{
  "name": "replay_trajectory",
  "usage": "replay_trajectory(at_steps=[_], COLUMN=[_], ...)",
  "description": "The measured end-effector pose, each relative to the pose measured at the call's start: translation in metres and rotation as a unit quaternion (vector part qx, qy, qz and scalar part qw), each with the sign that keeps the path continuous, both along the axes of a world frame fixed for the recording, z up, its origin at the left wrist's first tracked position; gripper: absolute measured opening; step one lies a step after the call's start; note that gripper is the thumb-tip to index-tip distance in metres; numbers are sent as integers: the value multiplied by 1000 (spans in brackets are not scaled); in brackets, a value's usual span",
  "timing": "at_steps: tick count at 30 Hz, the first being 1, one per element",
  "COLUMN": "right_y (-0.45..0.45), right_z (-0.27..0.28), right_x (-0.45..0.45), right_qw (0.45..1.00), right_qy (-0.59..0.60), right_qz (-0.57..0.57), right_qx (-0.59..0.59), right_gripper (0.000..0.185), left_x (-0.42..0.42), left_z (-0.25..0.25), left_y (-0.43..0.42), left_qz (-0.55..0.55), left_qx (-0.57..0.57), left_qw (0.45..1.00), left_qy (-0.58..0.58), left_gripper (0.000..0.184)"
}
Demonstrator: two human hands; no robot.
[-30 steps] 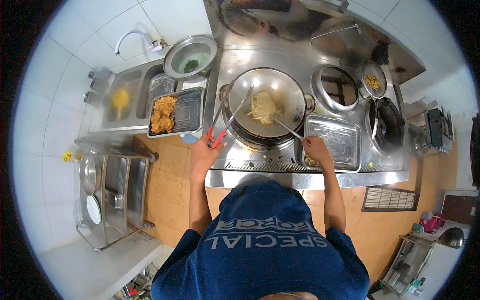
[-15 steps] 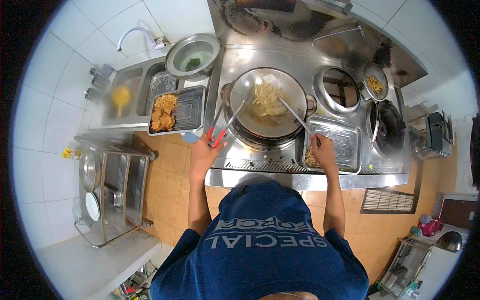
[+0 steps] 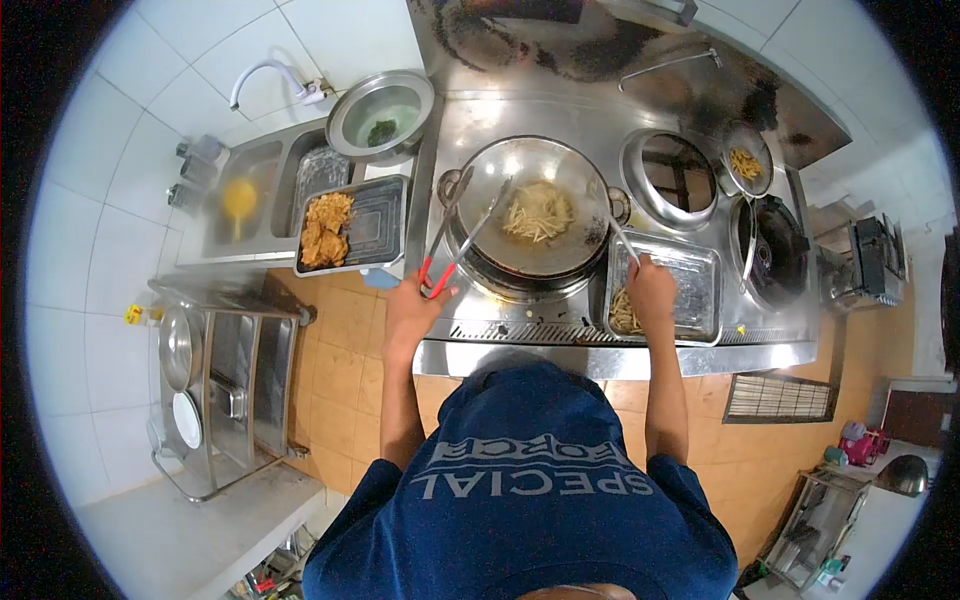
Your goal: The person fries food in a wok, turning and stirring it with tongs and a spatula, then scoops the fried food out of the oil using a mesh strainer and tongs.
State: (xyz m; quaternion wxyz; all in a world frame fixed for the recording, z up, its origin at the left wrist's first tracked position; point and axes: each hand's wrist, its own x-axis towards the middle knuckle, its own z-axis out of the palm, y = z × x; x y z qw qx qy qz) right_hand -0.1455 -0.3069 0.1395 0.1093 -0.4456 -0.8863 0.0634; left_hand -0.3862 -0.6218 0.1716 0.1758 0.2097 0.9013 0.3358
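My left hand (image 3: 410, 312) is closed round the red handles of metal tongs (image 3: 486, 222), whose arms stand apart over the left side of the wok (image 3: 488, 165). Pale strips like fries (image 3: 540, 212) lie in liquid at the wok's bottom. A slim metal utensil (image 3: 622, 238) is gripped in my right hand (image 3: 652, 292); its far end meets the wok's right rim, and I cannot make out its head. Just below that hand is a metal tray (image 3: 712, 300) with some pale strips (image 3: 625, 312) at its left end.
Left of the wok, a tray (image 3: 375, 225) holds orange-brown fried pieces (image 3: 325, 230). Behind it stands a steel pot (image 3: 350, 110) with something green inside, near the sink (image 3: 265, 165). A strainer (image 3: 748, 160) of yellow strips rests at the right, by another burner (image 3: 770, 250).
My right hand has drawn the utensil from the wok's middle to its right rim. The strips, heaped up before, now lie lower in the wok. The tongs have shifted slightly.
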Motion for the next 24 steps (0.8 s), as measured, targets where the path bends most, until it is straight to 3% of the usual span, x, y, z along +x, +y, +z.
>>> replay_trajectory(at_steps=[3, 5, 6, 8, 12, 14, 17, 24], right_y=[-1, -4, -3, 1, 4, 1, -1, -7], right_z=[-18, -25, -24, -23, -29, -23, -26, 28], right_x=[-3, -3, -3, -5, -5, -1, 8, 8], right_qw=[997, 984, 984, 951, 941, 927, 947, 968], right_qy=[-63, 7, 6, 11, 3, 53, 123, 66], right_qz=[20, 97, 95, 121, 115, 101, 84, 82], right_qx=[-27, -152, -153, -283, -318, -359, -284, -228], right_gripper=[44, 44, 44, 47, 49, 50, 48, 39], left_x=[-1, -2, -2, -3, -3, -3, -1, 1], left_z=[2, -9, -11, -14, -7, -12, -8, 2], left_y=[-3, -7, -8, -9, -11, -13, -14, -8], left_qz=[2, 7, 10, 10, 16, 22, 27, 17], left_qx=[-6, 13, 31, 33, 26, 40, 48, 40], left_qw=[1000, 1000, 999, 999, 999, 999, 998, 998], left_qy=[-3, 2, 6, 7, 11, 20, 32, 33], left_gripper=[46, 46, 46, 46, 45, 45, 44, 44])
